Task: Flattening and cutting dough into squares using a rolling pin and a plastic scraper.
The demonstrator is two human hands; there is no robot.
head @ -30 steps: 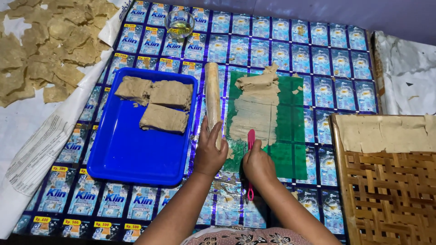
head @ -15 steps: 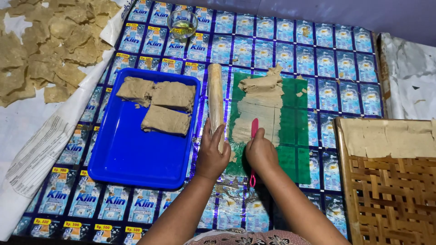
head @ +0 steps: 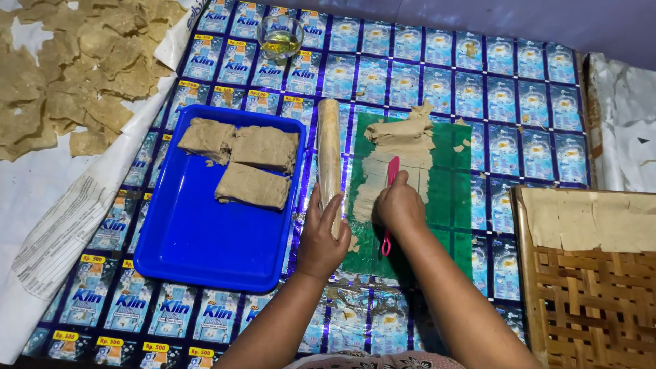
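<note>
The right hand is closed around a pink knife, its blade tip pointing away from the person and its handle end poking out below the heel of the hand. The blade lies on a thin sheet of beige dough, which spreads ahead of the hand over a green mat; the mat reaches past the hand on all sides. How the fingers sit on the knife cannot be made out, since the back of the hand covers them.

Just beside it, the left hand rests on the near end of a wooden rolling pin, fingers curled over it; the pin runs away from the hand along the mat's left edge. The pin's near end is hidden under the palm.

Left of that hand stands a blue tray with three folded dough slabs at its far end. Farther left, beyond the tray, dried dough pieces lie on white paper, cut off by the frame. Well ahead of both hands stands a small glass with yellowish liquid. To the right of the right hand, a woven bamboo tray carries a dough strip and is cut off at the edge. Everything lies on a sheet of blue printed sachets.
</note>
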